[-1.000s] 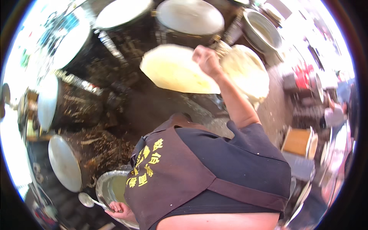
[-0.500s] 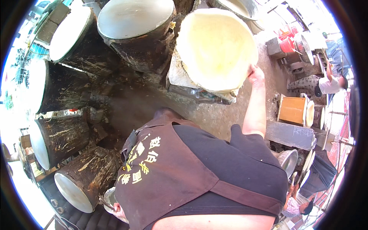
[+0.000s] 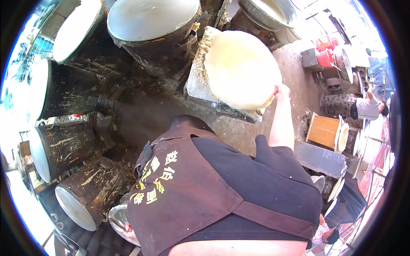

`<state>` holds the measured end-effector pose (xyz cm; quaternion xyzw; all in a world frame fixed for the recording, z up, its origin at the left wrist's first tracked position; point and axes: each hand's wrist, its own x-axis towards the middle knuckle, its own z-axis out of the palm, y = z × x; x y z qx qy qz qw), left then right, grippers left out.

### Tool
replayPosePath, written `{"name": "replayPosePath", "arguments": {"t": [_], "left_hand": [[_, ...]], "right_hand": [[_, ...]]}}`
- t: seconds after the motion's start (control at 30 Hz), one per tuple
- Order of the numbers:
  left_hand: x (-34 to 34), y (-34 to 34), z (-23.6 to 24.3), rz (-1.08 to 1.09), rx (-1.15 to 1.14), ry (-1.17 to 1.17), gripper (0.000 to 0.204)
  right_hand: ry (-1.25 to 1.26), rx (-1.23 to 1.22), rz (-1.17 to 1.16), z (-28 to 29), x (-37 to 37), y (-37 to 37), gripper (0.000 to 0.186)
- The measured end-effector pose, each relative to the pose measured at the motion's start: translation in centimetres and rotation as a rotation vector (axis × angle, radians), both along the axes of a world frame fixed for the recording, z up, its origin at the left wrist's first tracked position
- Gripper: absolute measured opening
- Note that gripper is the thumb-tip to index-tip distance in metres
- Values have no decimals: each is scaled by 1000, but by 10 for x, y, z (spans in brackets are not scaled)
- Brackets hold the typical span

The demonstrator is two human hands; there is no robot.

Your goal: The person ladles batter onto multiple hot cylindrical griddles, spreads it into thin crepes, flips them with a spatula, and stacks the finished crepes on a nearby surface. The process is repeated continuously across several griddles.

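My right hand [image 3: 282, 91] pinches the right edge of a round, pale, thin sheet [image 3: 239, 66], which lies on a stack with a ragged crust on a low stand [image 3: 195, 83]. At the lower left, my left hand [image 3: 129, 228] is mostly hidden by my brown apron, its fingers curled on a ladle handle over a metal bowl [image 3: 115, 217]. The ladle's head is hard to make out.
Several dark drums with pale round tops [image 3: 151, 17] ring the left and top. A large metal basin [image 3: 275, 13] stands beyond the stack. At right are red containers [image 3: 326, 59], a wooden board [image 3: 322, 130], a grey slab [image 3: 320, 155] and two other people [image 3: 365, 106].
My right hand has moved from above the pale sheet to its right edge. The sheet has swung right onto the stack and settled flatter. The ladle has sunk lower into the bowl area.
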<state>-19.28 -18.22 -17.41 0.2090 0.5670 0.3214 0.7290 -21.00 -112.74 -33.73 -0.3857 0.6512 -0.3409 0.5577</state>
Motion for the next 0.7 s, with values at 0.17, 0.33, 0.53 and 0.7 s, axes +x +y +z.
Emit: {"name": "replayPosePath", "arguments": {"t": [0.17,0.33,0.53,0.7], "left_hand": [[-29,-3,-1,37,-20,-7,32],[-121,19,-17,-377,1,-229,34],[-114,-70,0,-105,-176,-270,31],[-104,-102,-19,-71,-146,-155,27]], "right_hand": [[212,-156,63,-61,-12,-52,25],[1251,-401,509,-17,32,-26,28],[652,-1148,982,80,254,155,31],[-378,-697,2300,132,306,571,39]]}}
